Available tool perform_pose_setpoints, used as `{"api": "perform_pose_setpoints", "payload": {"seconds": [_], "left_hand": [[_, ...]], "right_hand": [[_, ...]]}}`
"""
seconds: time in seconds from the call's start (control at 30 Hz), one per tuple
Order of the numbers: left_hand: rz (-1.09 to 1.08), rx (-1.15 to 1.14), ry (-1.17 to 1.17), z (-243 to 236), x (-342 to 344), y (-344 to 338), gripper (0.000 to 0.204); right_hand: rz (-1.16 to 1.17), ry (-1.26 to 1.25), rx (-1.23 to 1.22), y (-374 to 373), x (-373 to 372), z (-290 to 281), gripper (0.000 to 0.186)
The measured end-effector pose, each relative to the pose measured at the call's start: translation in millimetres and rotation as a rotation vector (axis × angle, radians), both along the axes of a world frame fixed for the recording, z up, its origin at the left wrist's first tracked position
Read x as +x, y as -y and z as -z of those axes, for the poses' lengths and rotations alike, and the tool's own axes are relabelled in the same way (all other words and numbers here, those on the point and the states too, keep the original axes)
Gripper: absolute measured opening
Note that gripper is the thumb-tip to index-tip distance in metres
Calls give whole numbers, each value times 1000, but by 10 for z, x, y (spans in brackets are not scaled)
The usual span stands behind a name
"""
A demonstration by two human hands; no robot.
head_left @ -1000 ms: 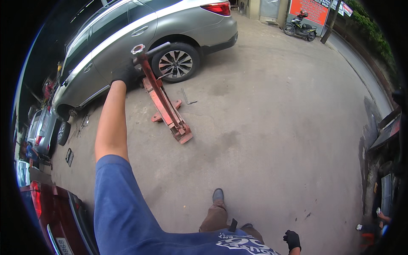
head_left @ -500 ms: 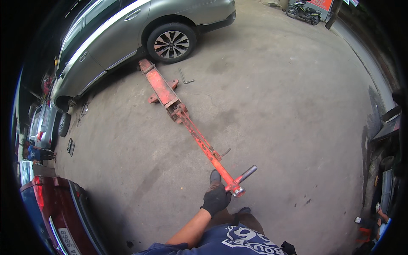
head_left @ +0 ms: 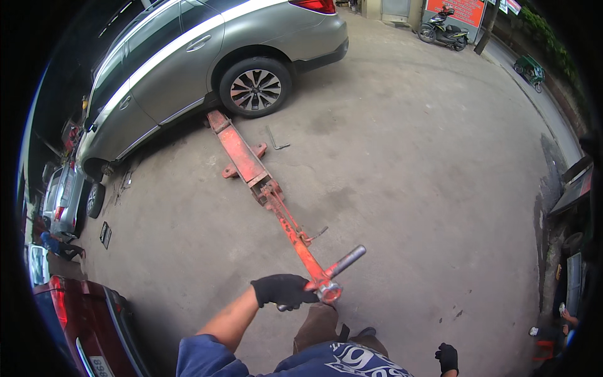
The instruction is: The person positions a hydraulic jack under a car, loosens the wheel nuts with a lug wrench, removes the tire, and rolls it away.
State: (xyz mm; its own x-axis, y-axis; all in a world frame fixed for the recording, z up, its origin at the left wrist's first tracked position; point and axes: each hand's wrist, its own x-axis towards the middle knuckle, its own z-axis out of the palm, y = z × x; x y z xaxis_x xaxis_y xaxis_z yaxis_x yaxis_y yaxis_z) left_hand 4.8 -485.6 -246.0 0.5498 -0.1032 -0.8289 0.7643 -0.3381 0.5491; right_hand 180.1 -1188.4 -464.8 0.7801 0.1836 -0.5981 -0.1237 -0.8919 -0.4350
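Left hand (head_left: 281, 291): black-gloved, fingers closed around the left end of the crossbar (head_left: 349, 260); the bar's grey right end sticks out bare.
Right hand (head_left: 447, 358): also black-gloved, low at the person's right, well apart from the jack; whether its fingers are curled or spread, I cannot tell.
Floor jack (head_left: 244, 158): red, on the ground ahead of both hands; its body lies farther off, left of the right hand, its far end near the lower edge of the silver car (head_left: 166, 72), close to the rear wheel (head_left: 255, 88).
Handle (head_left: 292, 235): runs from the jack's near end back to the person (its red paint worn in patches); its top sits just right of the left hand.
Wrench (head_left: 281, 147): L-shaped, on the ground, right of the jack's body.
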Motion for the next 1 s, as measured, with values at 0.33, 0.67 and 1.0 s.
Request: {"api": "perform_pose_setpoints", "payload": {"seconds": [0.33, 0.67, 1.0], "left_hand": [[-389, 1732, 287, -2259, 602, -3248, 44], [-328, 1489, 561, -54, -105, 377, 27], [170, 93, 80, 3971, 253, 2759, 44]], "right_hand": [[62, -193, 101, -456, -365, 137, 21], [116, -462, -146, 792, -679, 232, 27], [-2, -87, -9, 1203, -497, 484, 20]]}}
